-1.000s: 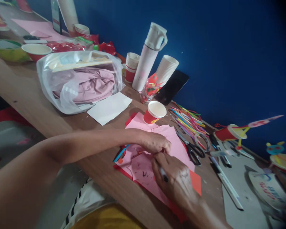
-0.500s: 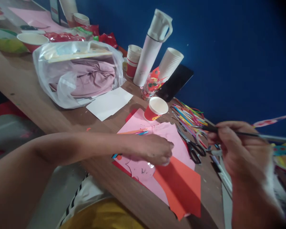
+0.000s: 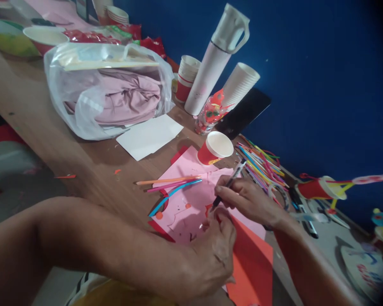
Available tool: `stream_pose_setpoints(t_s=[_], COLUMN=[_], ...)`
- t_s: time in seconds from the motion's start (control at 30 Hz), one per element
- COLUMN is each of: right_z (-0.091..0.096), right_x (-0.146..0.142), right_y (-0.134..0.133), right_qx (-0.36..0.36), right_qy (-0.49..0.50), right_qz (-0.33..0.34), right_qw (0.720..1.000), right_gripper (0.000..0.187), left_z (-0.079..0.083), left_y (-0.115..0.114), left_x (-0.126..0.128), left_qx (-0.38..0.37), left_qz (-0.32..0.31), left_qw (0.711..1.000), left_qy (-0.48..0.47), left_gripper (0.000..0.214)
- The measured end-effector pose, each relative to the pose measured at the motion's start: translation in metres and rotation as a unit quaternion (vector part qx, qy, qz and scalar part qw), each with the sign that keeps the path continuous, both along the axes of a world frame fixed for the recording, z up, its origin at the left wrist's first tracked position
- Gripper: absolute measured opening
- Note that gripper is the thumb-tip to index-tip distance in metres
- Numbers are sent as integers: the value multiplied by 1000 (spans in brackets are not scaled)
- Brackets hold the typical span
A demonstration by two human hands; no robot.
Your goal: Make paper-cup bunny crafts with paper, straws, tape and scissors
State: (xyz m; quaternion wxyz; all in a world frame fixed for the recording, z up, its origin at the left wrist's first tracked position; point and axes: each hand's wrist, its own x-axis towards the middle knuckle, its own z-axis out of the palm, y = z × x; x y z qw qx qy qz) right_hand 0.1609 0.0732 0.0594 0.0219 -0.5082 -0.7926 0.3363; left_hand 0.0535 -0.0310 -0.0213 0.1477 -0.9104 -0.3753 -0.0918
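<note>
Pinching a black-and-silver marker pen [image 3: 230, 182] between thumb and fingers, the right hand [image 3: 249, 200] is closed narrowly around the barrel, with the pen's tip angled down at a sheet of pink paper [image 3: 181, 216] beside a small red scrap [image 3: 208, 208]; whether the tip touches the paper cannot be told. The left hand [image 3: 214, 259] lies just below it, curled over the sheet's lower edge with its fingers bent inward, close to the right hand. The fingertips are partly hidden, so it is unclear whether it pinches anything. The pink sheet lies on the wooden surface [image 3: 92, 178] over red paper [image 3: 161, 230], and an orange-red sheet [image 3: 250, 272] lies partly beneath the left hand's side. Thin orange, pink and blue sticks [image 3: 174, 185] rest across the upper left of the pink sheet. A red paper cup [image 3: 214, 148] stands just beyond its top edge, and a spread of coloured sticks [image 3: 261, 163] lies to the right.
</note>
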Motion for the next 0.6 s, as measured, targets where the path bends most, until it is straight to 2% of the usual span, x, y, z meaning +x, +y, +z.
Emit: stream_pose_setpoints(t_s=[0.03, 0.07, 0.1, 0.17, 0.27, 0.4, 0.47, 0.5, 0.53, 0.57, 0.6], right_z=[0, 0, 0, -1, -4, -8, -10, -11, -11, -11, -11], right_x=[-4, -8, -12, -18, -23, -26, -25, -24, -23, -21, -20], right_y=[1, 1, 2, 5, 8, 12, 13, 14, 15, 16, 16], right_qx=[18, 37, 52, 49, 6, 0, 16, 27, 39, 52, 64], right_qy=[-17, -34, -48, -65, -84, -99, -106, -111, -116, -120, -122], right_qz=[20, 38, 53, 83, 123, 141, 133, 126, 118, 109, 102], right_qw=[999, 998, 996, 993, 989, 985, 985, 985, 985, 985, 985], right_gripper=[38, 38, 38, 36, 31, 29, 29, 30, 30, 31, 32], left_z=[0, 0, 0, 0, -2, -3, -2, -2, -2, -1, -1], left_y=[-2, -4, -5, -9, -12, -10, -9, -8, -8, -8, -9], left_x=[1, 1, 1, 0, -3, -8, -10, -11, -11, -12, -12], left_qx=[64, 140, 212, 302, 359, 455, 486, 497, 505, 511, 515], left_qz=[4, 11, 23, 54, 106, 130, 135, 134, 134, 134, 132], left_qw=[994, 971, 929, 821, 646, 376, 262, 225, 207, 207, 225], left_qy=[91, 195, 303, 482, 666, 797, 823, 827, 827, 824, 816], left_gripper=[50, 51, 54, 62, 65, 59, 54, 52, 51, 50, 49])
